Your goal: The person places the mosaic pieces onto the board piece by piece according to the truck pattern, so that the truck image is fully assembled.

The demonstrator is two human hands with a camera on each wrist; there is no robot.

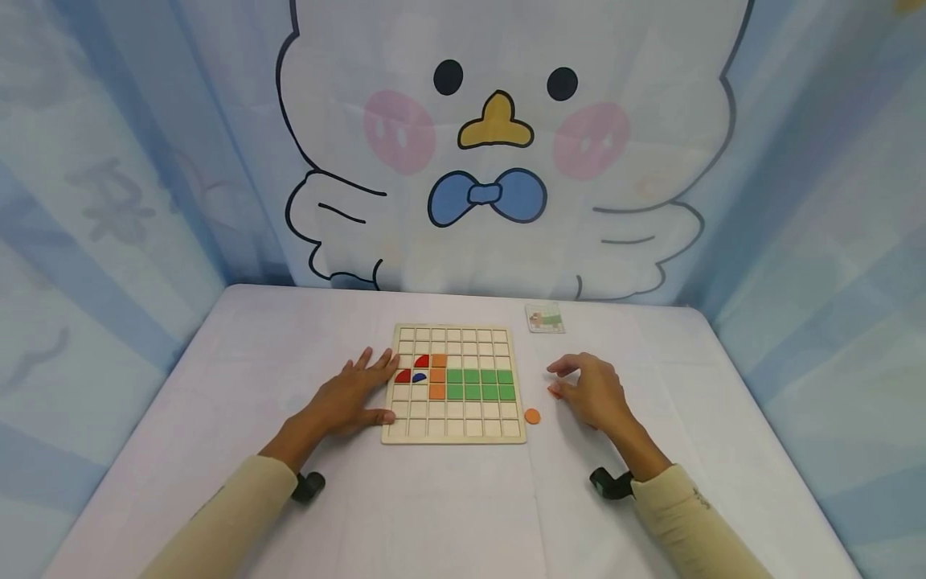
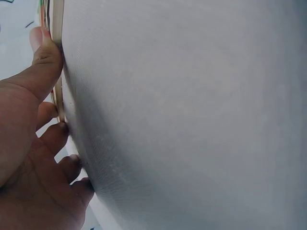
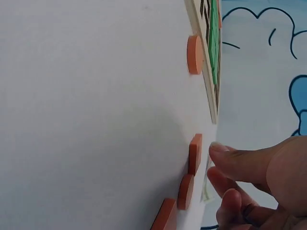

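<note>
A square wooden grid board (image 1: 452, 431) lies on the table. It carries green squares (image 1: 480, 384), orange squares (image 1: 437, 376), red quarter-round pieces (image 1: 423, 362) and a small blue piece (image 1: 419, 377). My left hand (image 1: 350, 398) rests at the board's left edge, fingers spread and thumb touching the rim. To the right of the board, my right hand (image 1: 592, 390) hovers over loose orange pieces, its thumb and fingers loosely bent and apart from them. In the right wrist view, an angular orange piece (image 3: 195, 154), an orange disc (image 3: 186, 191) and a larger orange block (image 3: 165, 216) lie below it.
Another orange disc (image 1: 532, 416) lies against the board's right side. Behind, a small picture card (image 1: 544, 318) lies on the white-covered table (image 1: 448, 515). A printed curtain (image 1: 499, 257) hangs along the table's back and sides.
</note>
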